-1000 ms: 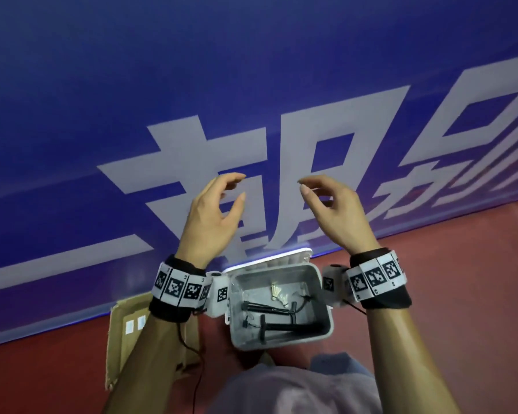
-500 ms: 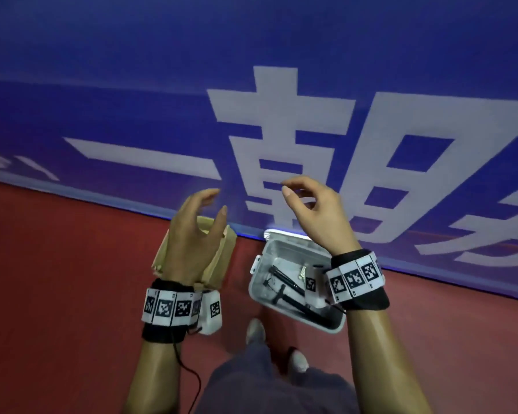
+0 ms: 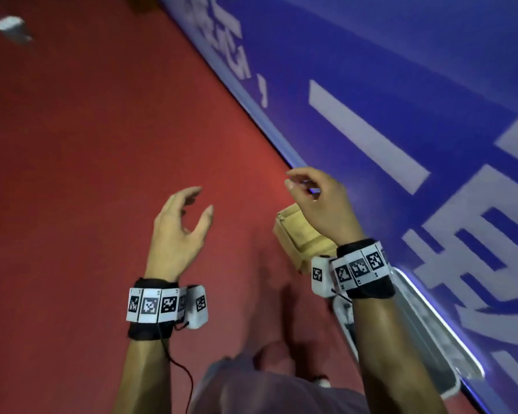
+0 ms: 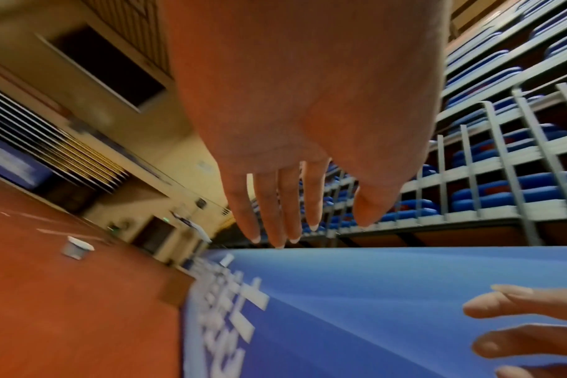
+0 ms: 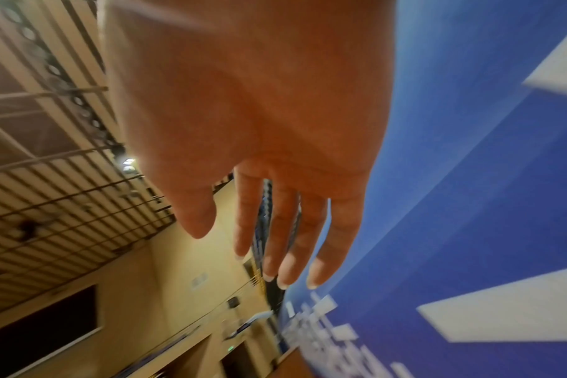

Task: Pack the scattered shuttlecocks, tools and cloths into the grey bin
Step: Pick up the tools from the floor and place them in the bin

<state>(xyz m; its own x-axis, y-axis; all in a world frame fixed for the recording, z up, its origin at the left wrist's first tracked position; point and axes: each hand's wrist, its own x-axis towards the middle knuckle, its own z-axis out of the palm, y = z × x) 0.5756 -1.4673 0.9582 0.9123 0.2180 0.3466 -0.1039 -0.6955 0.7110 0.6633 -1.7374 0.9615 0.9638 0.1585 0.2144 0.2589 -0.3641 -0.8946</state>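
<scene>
The matte red floor (image 3: 102, 144) ran beside a smooth blue banner (image 3: 401, 70) with blocky white lettering. I saw my left hand (image 3: 177, 234) raised above the floor, its grip wide and loose, holding nothing. My right hand (image 3: 320, 210) hung loosely curled and empty over a rectangular cardboard box (image 3: 299, 243). The grey bin (image 3: 431, 339), smooth-walled plastic with rounded corners, sat against the banner beneath my right forearm.

Warm, dim indoor light tints every view orange, and motion blur smears the white lettering on the blue fabric banner (image 3: 401, 144). Both wrist views bend straight lines at their edges; the red matte floor (image 3: 87, 174) shows soft shadows.
</scene>
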